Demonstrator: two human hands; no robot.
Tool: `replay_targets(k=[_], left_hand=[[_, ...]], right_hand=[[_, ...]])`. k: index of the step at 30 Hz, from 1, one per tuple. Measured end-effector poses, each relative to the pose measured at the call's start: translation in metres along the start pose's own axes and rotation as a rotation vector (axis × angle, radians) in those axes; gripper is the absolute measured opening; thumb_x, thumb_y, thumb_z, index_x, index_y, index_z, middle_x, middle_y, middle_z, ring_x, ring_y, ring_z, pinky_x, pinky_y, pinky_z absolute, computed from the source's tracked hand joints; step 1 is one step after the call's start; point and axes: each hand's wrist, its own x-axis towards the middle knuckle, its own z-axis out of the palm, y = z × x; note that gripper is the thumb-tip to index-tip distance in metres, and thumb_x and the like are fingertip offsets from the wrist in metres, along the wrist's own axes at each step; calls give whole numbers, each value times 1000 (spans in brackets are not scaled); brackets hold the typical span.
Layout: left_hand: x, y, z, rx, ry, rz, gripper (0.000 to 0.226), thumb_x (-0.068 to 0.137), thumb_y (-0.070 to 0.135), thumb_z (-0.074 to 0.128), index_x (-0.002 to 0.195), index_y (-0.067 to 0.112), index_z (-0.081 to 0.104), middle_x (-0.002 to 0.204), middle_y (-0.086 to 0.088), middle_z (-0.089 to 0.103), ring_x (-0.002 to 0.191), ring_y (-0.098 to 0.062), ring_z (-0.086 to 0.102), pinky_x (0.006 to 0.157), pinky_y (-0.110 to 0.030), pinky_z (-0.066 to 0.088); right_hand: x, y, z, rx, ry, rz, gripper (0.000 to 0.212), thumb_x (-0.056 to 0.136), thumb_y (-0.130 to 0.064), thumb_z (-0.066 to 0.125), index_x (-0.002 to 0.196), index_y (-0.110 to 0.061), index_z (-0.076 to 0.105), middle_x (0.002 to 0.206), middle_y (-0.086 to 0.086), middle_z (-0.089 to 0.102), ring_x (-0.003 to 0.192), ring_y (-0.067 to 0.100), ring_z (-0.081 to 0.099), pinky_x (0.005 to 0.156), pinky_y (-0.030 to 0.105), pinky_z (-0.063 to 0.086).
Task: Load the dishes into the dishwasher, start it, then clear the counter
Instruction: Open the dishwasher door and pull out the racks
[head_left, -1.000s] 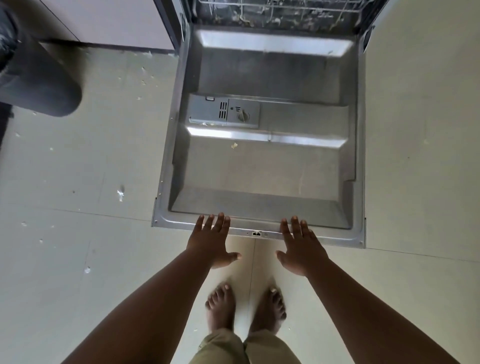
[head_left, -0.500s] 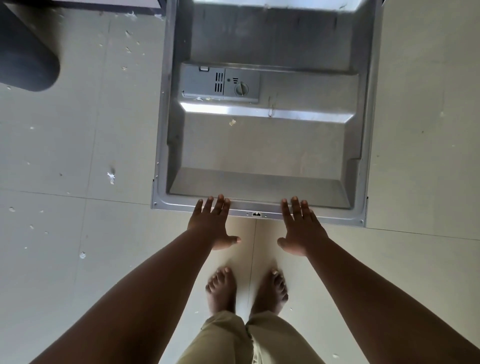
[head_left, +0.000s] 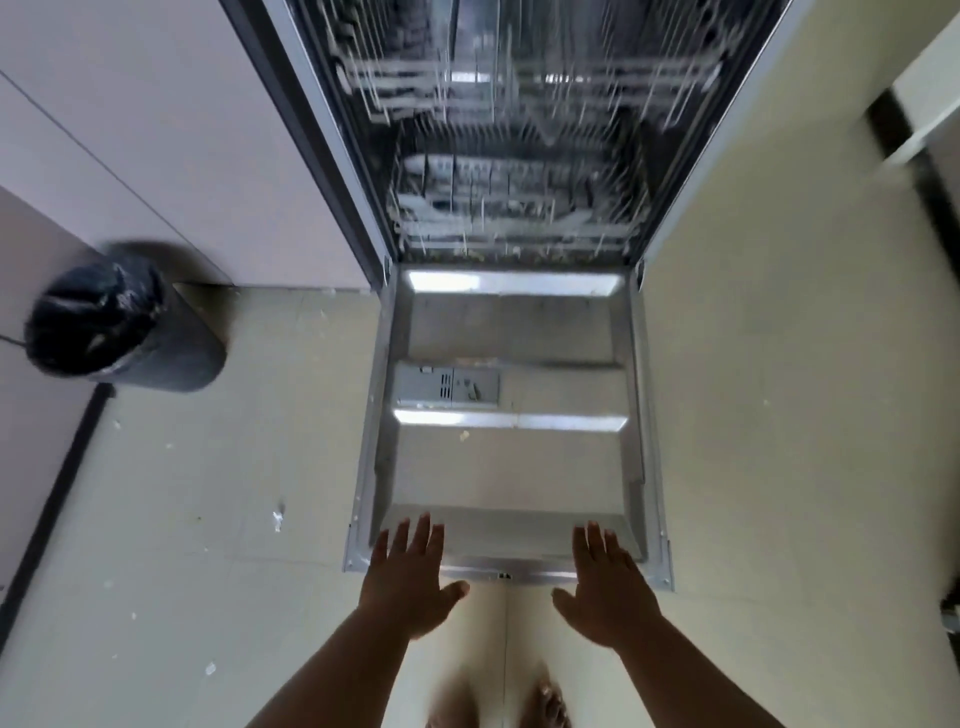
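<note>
One dishwasher door (head_left: 511, 467) is lying open; one detergent dispenser (head_left: 448, 387) is sitting on it; two hands, the left hand (head_left: 408, 577) and the right hand (head_left: 605, 587), are showing; two bare feet (head_left: 545, 701) are standing below; one dark bin (head_left: 122, 325) is standing on the floor; the blurred racks (head_left: 511, 156) are defying counting.

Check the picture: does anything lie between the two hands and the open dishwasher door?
Nothing visible does. The left hand and the right hand, fingers straight, are already at the front edge of the lowered dishwasher door; only a small crumb lies on it.
</note>
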Motion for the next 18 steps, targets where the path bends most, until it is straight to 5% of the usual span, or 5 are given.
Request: replay_targets(k=[7, 11, 13, 14, 18], left_hand=[[9, 2, -115, -47, 162, 24, 84, 95, 67, 24, 154, 18, -10, 161, -6, -17, 148, -29, -14, 117, -45, -9], [37, -16, -154, -5, 202, 53, 96, 81, 80, -2, 153, 18, -13, 160, -6, -18, 147, -29, -18, 113, -43, -18], [54, -29, -174, -3, 226, 82, 119, 50, 86, -28, 148, 19, -21, 159, -5, -21, 142, -25, -26, 103, -37, -32], [63, -35, -184, 1, 241, 80, 118, 52, 88, -25, 147, 19, -21, 159, -4, -21, 142, -24, -26, 102, -37, -33], [109, -56, -227, 51, 287, 42, 85, 94, 67, 23, 153, 17, -13, 160, -6, -20, 147, -27, -18, 115, -43, -14]], right_hand=[[5, -34, -113, -40, 131, -33, 90, 92, -51, 40, 153, -5, -8, 162, 16, -6, 150, 32, 1, 120, 41, 9], [30, -50, -151, -36, 221, -16, 96, 72, -60, 42, 141, 5, 25, 138, 22, 53, 122, 39, 56, 94, 44, 49], [40, -59, -178, -21, 229, -30, 95, 85, -55, 43, 150, 5, 8, 157, 21, 23, 143, 40, 28, 113, 44, 30], [49, -60, -186, -12, 209, -32, 93, 92, -54, 40, 152, 0, -4, 162, 17, 1, 149, 35, 8, 118, 40, 15], [97, -59, -219, 6, 294, 22, 91, 96, -57, 38, 153, -5, -10, 162, 14, -9, 150, 30, -2, 120, 36, 6]])
